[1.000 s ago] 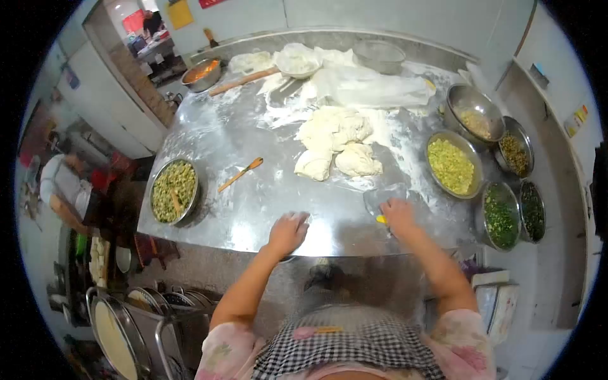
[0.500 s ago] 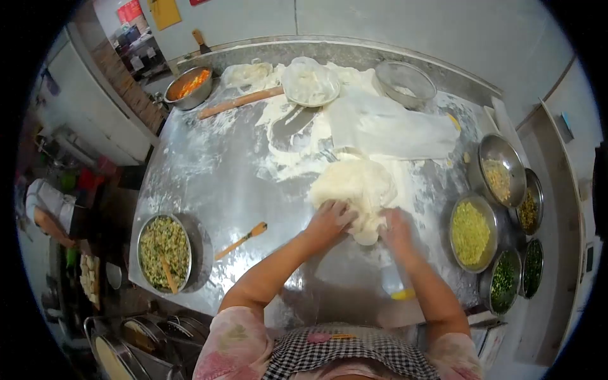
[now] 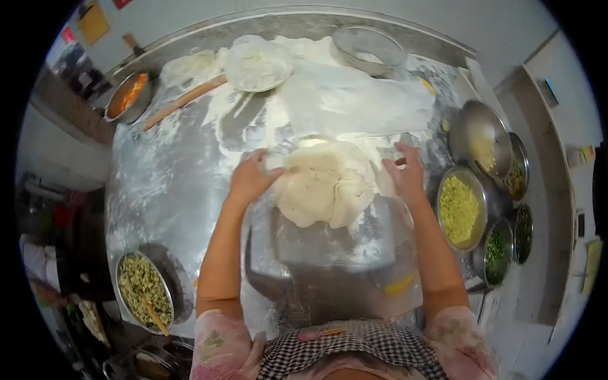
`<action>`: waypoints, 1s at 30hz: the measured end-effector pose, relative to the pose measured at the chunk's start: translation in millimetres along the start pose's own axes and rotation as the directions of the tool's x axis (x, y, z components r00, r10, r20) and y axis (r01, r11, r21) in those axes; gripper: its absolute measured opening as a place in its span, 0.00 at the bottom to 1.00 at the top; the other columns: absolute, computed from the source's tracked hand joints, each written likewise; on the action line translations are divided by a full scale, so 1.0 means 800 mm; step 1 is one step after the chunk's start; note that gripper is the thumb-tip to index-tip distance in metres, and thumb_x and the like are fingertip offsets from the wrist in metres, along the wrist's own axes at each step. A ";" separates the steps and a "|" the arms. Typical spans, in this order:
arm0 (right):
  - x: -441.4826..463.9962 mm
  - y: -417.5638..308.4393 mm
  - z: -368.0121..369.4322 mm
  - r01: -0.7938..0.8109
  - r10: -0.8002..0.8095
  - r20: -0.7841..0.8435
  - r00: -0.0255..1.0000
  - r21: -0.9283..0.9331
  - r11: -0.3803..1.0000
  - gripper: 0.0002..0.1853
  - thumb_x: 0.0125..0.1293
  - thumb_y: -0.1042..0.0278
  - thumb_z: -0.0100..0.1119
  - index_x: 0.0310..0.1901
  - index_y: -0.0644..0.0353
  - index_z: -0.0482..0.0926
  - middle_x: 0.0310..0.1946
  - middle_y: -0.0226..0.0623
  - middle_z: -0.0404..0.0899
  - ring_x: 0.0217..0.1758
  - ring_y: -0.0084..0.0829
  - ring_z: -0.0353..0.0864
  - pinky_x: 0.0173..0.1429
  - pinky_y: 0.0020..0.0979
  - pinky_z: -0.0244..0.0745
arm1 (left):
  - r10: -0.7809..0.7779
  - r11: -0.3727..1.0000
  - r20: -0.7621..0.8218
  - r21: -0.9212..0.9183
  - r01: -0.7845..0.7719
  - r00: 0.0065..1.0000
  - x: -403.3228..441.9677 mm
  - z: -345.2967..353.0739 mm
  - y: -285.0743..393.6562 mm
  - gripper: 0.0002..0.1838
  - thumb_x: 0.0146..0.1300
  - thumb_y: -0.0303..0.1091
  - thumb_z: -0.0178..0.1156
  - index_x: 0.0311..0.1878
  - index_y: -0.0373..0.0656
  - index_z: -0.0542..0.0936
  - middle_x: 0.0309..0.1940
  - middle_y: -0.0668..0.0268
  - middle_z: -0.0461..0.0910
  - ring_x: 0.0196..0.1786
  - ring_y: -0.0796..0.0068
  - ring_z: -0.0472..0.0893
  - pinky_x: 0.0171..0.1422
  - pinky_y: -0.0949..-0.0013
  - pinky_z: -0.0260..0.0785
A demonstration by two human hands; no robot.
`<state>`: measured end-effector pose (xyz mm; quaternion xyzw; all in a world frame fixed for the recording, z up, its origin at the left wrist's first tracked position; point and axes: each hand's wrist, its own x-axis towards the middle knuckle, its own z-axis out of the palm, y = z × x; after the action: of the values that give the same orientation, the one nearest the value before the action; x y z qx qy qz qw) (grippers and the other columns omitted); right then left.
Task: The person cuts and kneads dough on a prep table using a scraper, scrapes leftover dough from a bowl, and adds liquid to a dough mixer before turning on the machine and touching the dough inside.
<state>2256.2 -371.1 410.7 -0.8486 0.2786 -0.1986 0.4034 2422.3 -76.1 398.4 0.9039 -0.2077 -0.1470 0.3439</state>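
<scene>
A broad, pale lump of dough lies on the floured steel table, its surface creased and folded toward the right. My left hand is just left of it, fingers apart and thumb pointing at the dough's edge. On the other side, my right hand hovers with spread, bent fingers, a little apart from the dough. I see nothing held in either hand. Beyond the dough lies a white cloth or sheet, dusted with flour. A yellow piece shows near my right forearm.
Behind stand a rolling pin, a plastic-covered bowl and a sieve. Several steel bowls, one with yellow-green filling, line the right side. A filling bowl with a wooden stick sits front left; a bowl with orange food stands back left.
Both hands have left the near edge of the dough and moved out to its two sides. The dough looks flatter and rounder. My view has shifted, so the table appears moved left.
</scene>
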 end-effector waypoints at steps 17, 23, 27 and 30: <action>-0.145 -0.043 0.063 0.656 -0.488 0.707 0.512 0.044 0.753 0.18 0.53 0.69 0.56 0.47 0.61 0.73 0.43 0.48 0.73 0.48 0.41 0.73 0.53 0.41 0.68 | 0.120 0.969 0.157 -0.231 -0.082 0.980 -0.173 0.032 0.025 0.05 0.53 0.28 0.58 0.30 0.39 0.81 0.19 0.63 0.79 0.24 0.81 0.76 0.31 0.75 0.68; -0.206 -0.062 0.011 0.766 -0.569 0.617 0.544 -0.086 0.638 0.32 0.57 0.53 0.54 0.62 0.53 0.59 0.55 0.52 0.63 0.59 0.52 0.61 0.62 0.52 0.54 | 0.456 0.834 0.226 0.231 -0.502 0.861 -0.146 0.081 0.050 0.27 0.52 0.50 0.59 0.52 0.44 0.73 0.57 0.50 0.66 0.61 0.48 0.61 0.63 0.46 0.49; -0.205 -0.005 0.006 0.620 -0.385 0.627 0.677 -0.204 0.758 0.44 0.55 0.46 0.54 0.68 0.54 0.45 0.65 0.64 0.44 0.68 0.61 0.42 0.66 0.55 0.44 | 0.592 0.699 0.163 0.382 -0.604 0.789 -0.223 0.111 0.060 0.32 0.50 0.52 0.60 0.56 0.44 0.69 0.59 0.49 0.61 0.64 0.42 0.55 0.61 0.36 0.44; -0.285 0.038 0.025 0.690 -0.507 0.551 0.663 -0.186 0.700 0.42 0.54 0.48 0.54 0.66 0.60 0.50 0.62 0.66 0.49 0.66 0.64 0.46 0.65 0.55 0.47 | 0.602 0.643 0.178 0.470 -0.605 0.778 -0.261 0.134 0.035 0.33 0.45 0.55 0.61 0.56 0.52 0.70 0.60 0.49 0.60 0.65 0.39 0.53 0.61 0.30 0.38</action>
<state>2083.4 -230.9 349.2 -0.9747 -0.0936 -0.0582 0.1943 2189.3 -55.7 365.7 0.8392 -0.5283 0.0330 0.1251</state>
